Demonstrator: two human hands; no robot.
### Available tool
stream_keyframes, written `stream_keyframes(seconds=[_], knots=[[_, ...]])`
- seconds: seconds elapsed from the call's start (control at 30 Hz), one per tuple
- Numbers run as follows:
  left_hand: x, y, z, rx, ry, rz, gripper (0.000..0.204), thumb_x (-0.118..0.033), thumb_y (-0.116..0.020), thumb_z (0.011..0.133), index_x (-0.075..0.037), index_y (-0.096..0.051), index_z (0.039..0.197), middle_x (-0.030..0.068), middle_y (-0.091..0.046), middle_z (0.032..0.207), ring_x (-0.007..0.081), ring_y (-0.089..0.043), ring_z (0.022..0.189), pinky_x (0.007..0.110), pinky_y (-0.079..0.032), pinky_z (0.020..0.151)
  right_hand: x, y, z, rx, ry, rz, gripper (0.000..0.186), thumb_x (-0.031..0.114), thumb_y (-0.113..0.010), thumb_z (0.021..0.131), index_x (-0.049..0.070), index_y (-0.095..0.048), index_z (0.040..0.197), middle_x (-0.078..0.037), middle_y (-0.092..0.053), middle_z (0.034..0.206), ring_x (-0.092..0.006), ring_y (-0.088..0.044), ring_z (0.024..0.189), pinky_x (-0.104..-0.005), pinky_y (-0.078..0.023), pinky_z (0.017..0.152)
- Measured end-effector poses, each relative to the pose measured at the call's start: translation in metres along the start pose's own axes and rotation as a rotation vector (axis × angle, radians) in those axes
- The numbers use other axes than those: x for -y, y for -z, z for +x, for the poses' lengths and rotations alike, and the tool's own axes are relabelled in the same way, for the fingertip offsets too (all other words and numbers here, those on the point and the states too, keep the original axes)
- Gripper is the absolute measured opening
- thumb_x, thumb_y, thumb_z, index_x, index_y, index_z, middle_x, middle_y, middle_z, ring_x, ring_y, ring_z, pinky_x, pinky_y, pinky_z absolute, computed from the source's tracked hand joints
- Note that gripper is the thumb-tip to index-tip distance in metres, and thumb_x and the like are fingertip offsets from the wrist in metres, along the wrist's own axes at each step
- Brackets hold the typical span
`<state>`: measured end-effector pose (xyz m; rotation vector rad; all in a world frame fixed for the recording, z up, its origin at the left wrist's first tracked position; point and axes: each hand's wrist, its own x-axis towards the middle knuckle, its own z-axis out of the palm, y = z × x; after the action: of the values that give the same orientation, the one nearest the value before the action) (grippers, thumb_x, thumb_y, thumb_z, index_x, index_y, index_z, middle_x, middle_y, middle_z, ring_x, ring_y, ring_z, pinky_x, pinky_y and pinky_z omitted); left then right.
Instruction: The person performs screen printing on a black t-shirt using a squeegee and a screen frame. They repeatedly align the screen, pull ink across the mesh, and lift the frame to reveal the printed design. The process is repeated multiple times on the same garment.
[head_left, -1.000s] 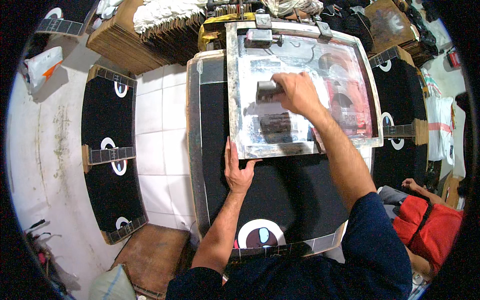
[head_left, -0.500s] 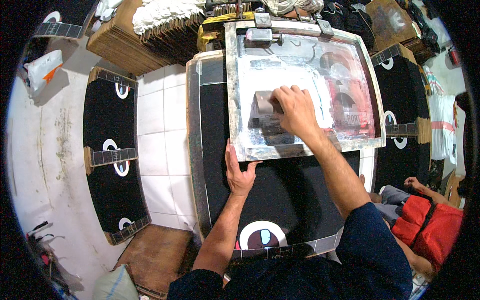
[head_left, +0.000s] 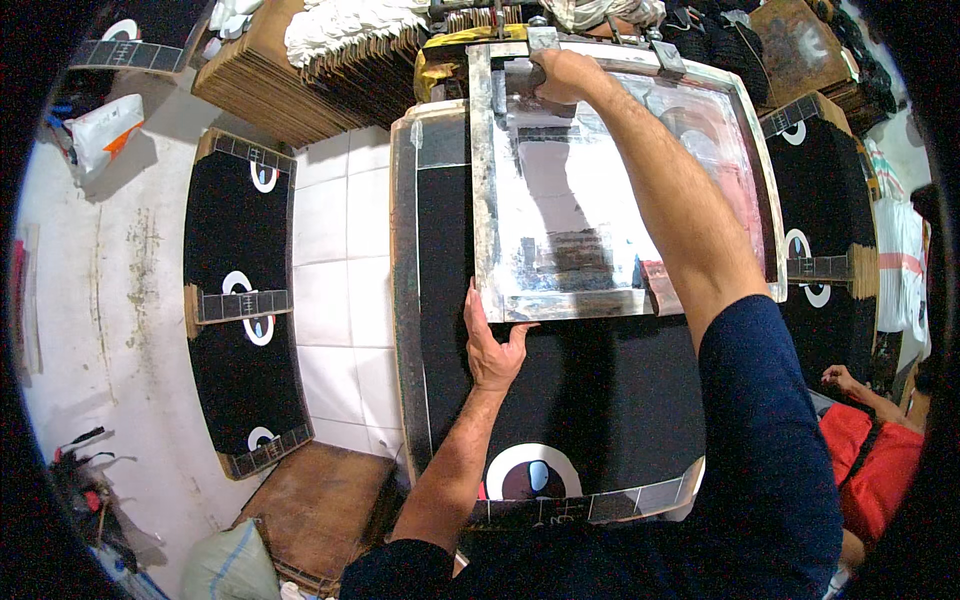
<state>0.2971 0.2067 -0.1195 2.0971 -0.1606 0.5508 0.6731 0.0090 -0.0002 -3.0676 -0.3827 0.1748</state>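
Note:
My right hand (head_left: 565, 72) is closed on a squeegee (head_left: 525, 90), largely hidden under it, at the upper left inside a screen printing frame (head_left: 480, 180). White ink (head_left: 590, 210) covers much of the mesh. My left hand (head_left: 492, 348) rests against the frame's lower left corner, fingers stretched out along its side and thumb apart. Beneath the frame lies black fabric (head_left: 620, 400) on a printing board (head_left: 405, 230), with a white, dark and pale blue eye print (head_left: 538, 480) at the near end. Metal clamps (head_left: 668, 58) sit on the frame's far edge.
Boards with black printed fabric lie left (head_left: 235, 380) and right (head_left: 815, 180). Stacked boards (head_left: 270, 80) stand behind. A wooden board (head_left: 310, 500) and sack (head_left: 225, 565) are at lower left. A person in red (head_left: 870, 470) is at right, one hand (head_left: 840, 380) beside the boards.
My right hand and squeegee have moved from the screen's middle up to its far left edge. My left hand stays by the corner. The whole view has shifted slightly.

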Motion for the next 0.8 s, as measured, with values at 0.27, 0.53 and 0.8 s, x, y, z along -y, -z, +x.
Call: stream_keyframes(seconds=[0.27,0.53,0.8], knots=[[-0.001,0.001,-0.002,0.053,0.040,0.040,0.105,-0.018,-0.085,0.084,-0.006,-0.014,0.161,0.0337,-0.034,0.157,0.0524,-0.042,0.141,0.055,-0.045,0.113,-0.056,0.016,-0.169,-0.434,0.152,0.322,0.052,0.035,-0.085,0.080,0.014,-0.067,0.125,-0.010,-0.069,0.120,-0.0349,-0.063,0.113,-0.0493,-0.048,0.095],[0.000,-0.001,-0.001,0.056,-0.017,0.134,0.100,-0.037,-0.076,0.092,-0.012,-0.010,0.162,0.0336,-0.032,0.156,0.0504,-0.042,0.140,0.055,-0.052,0.105,-0.054,-0.004,-0.348,-0.021,0.192,0.217,0.052,0.022,-0.084,0.075,0.010,-0.065,0.122,-0.010,-0.066,0.110,-0.0299,-0.061,0.109,-0.0442,-0.042,0.101],[0.004,-0.002,-0.001,0.042,-0.079,0.238,0.089,-0.044,-0.066,0.098,-0.005,-0.015,0.160,0.0331,-0.034,0.154,0.0474,-0.042,0.141,0.053,-0.054,0.104,-0.081,0.010,-0.269,-0.289,-0.284,0.343,0.030,0.024,-0.077,0.083,0.003,-0.068,0.102,-0.020,-0.073,0.089,-0.0400,-0.072,0.086,-0.0487,-0.054,0.077]])
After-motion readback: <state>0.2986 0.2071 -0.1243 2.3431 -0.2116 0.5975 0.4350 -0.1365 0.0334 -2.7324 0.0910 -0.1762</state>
